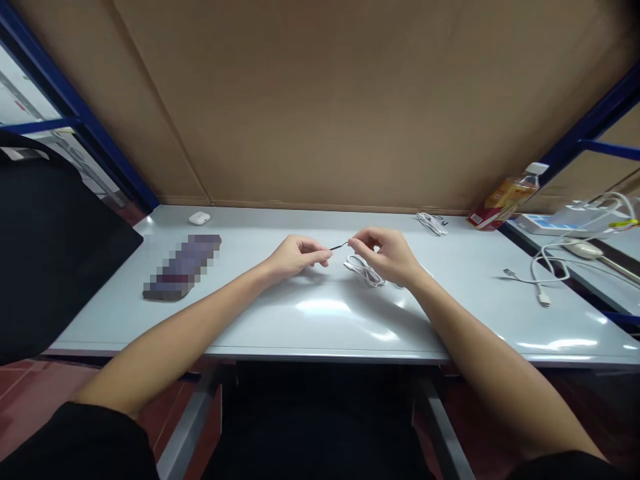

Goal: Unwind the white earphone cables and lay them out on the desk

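The left hand (297,257) and right hand (385,253) pinch a thin black tie (339,247) between them, just above the coiled white cable (364,270) — seemingly unbound. One bundled cable (433,223) lies far right — a loose cable (537,280) waits right.

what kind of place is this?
Probably a workstation in a workshop or packing bay: a plain grey table inside blue steel racking, backed with cardboard sheeting. Both hands, left hand and right hand, stretch a thin black tie above a coiled white cable.
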{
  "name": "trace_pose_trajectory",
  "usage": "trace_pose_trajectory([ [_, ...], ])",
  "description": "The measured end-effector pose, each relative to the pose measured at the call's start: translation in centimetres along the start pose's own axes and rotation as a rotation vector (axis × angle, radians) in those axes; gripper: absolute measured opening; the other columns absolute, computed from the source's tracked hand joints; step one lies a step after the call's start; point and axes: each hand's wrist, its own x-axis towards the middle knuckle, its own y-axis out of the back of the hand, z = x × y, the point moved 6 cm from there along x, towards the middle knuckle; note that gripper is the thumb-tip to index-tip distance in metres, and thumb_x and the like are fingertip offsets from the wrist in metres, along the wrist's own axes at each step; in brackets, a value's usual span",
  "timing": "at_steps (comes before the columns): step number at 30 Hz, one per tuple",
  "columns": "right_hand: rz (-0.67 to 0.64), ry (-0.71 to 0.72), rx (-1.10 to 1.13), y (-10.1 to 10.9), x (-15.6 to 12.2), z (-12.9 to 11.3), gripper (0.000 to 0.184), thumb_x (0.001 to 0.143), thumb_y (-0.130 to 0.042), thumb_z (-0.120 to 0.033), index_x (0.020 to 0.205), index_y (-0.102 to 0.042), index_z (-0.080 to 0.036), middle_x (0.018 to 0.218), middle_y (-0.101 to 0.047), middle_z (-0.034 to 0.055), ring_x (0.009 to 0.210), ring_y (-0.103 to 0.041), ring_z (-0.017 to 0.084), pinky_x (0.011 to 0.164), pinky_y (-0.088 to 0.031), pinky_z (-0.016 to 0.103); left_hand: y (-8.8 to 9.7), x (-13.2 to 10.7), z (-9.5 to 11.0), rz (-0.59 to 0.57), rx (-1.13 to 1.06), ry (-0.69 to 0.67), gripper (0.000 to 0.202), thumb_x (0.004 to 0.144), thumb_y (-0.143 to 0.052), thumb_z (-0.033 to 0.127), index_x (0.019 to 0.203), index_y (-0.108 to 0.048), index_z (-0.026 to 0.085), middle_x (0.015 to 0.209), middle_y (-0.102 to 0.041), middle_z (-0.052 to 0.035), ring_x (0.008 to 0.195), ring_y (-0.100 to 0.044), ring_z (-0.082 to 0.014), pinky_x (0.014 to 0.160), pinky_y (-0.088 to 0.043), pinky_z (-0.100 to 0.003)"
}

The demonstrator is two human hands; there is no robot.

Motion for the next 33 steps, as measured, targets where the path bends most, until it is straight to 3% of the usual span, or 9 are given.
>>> trace_pose_trajectory([
  [5, -0.081, 0.123, -0.133, -1.3, -0.4, -0.8, 0.022, 0.093, -0.057, -0.033, 0.075, -0.065, -0.023, 0.071, -0.068, 0.0023, 0.065, -0.056, 0.017, 0.064, -0.042, 0.031, 0.6, -0.2, 0.7, 0.044, 0.22, -0.016, 0.027, 0.084, -0.074, 0.043, 0.076, -0.079, 0.017, 0.082, -0.078, -0.0077, 0.075, -0.067, -0.0185, 0.067, -0.048, -0.03],
  [9, -0.064, 0.135, -0.192, -1.1, -0.2, -0.7, 0.022, 0.092, -0.056, -0.031, 0.072, -0.061, -0.023, 0.069, -0.066, 0.002, 0.063, -0.055, 0.017, 0.062, -0.04, 0.031, 0.4, 0.0, 0.7, 0.1, 0.315, -0.094, 0.028, 0.086, -0.069, 0.042, 0.082, -0.08, 0.017, 0.085, -0.078, -0.0067, 0.069, -0.063, -0.0163, 0.065, -0.047, -0.029],
  [13, 0.162, 0.057, -0.205, 2.5, 0.7, 1.1, 0.026, 0.092, -0.058, -0.036, 0.071, -0.061, -0.022, 0.065, -0.063, 0.002, 0.059, -0.052, 0.016, 0.061, -0.039, 0.031, 0.3, 0.1, 0.0, 0.117, 0.33, -0.15, 0.042, 0.086, -0.07, 0.049, 0.116, -0.077, 0.019, 0.094, -0.078, -0.0055, 0.066, -0.057, -0.0135, 0.066, -0.047, -0.029],
  [15, 0.287, -0.045, -0.211, 4.8, 1.2, 3.1, 0.026, 0.091, -0.061, -0.039, 0.073, -0.065, -0.021, 0.064, -0.063, 0.0022, 0.059, -0.052, 0.017, 0.061, -0.039, 0.032, 0.2, 0.1, -0.4, 0.106, 0.356, -0.156, 0.046, 0.087, -0.069, 0.05, 0.122, -0.074, 0.02, 0.097, -0.077, -0.0054, 0.066, -0.057, -0.0133, 0.067, -0.047, -0.029],
  [17, 0.325, -0.144, -0.217, 6.5, 1.7, 5.5, 0.024, 0.089, -0.063, -0.04, 0.077, -0.069, -0.02, 0.065, -0.063, 0.0021, 0.06, -0.052, 0.017, 0.061, -0.039, 0.032, -0.1, 0.0, -0.5, 0.084, 0.398, -0.172, 0.043, 0.089, -0.067, 0.048, 0.12, -0.074, 0.02, 0.098, -0.076, -0.0051, 0.067, -0.057, -0.0133, 0.067, -0.047, -0.029],
  [20, 0.251, -0.234, -0.245, 7.3, 2.3, 8.8, 0.029, 0.087, -0.064, -0.045, 0.077, -0.072, -0.019, 0.062, -0.061, 0.0011, 0.058, -0.05, 0.016, 0.059, -0.037, 0.032, -0.5, -0.2, -0.4, 0.046, 0.435, -0.188, 0.039, 0.09, -0.063, 0.045, 0.119, -0.074, 0.02, 0.096, -0.076, -0.0044, 0.067, -0.058, -0.0138, 0.066, -0.047, -0.028],
  [23, 0.137, -0.27, -0.249, 6.5, 2.6, 10.7, 0.034, 0.087, -0.065, -0.049, 0.076, -0.072, -0.018, 0.063, -0.06, 0.0012, 0.059, -0.048, 0.016, 0.059, -0.036, 0.032, -0.7, -0.3, -0.3, 0.031, 0.458, -0.2, 0.039, 0.091, -0.062, 0.045, 0.119, -0.074, 0.02, 0.097, -0.076, -0.0041, 0.067, -0.059, -0.0143, 0.067, -0.047, -0.029],
  [27, 0.069, -0.3, -0.292, 5.8, 2.6, 11.4, 0.032, 0.09, -0.064, -0.046, 0.082, -0.075, -0.016, 0.071, -0.066, 0.0043, 0.063, -0.053, 0.016, 0.062, -0.039, 0.032, -0.6, -0.3, -0.3, 0.028, 0.482, -0.202, 0.038, 0.092, -0.061, 0.045, 0.119, -0.074, 0.02, 0.097, -0.076, -0.0036, 0.07, -0.06, -0.0147, 0.07, -0.048, -0.029],
  [33, 0.002, -0.385, -0.387, 6.6, 2.3, 12.5, 0.025, 0.088, -0.065, -0.037, 0.09, -0.08, -0.018, 0.078, -0.073, 0.0049, 0.071, -0.062, 0.019, 0.065, -0.043, 0.031, -0.6, -0.4, -0.2, 0.013, 0.517, -0.201, 0.037, 0.092, -0.059, 0.044, 0.118, -0.074, 0.022, 0.1, -0.076, -0.0037, 0.072, -0.062, -0.0156, 0.073, -0.051, -0.031],
])
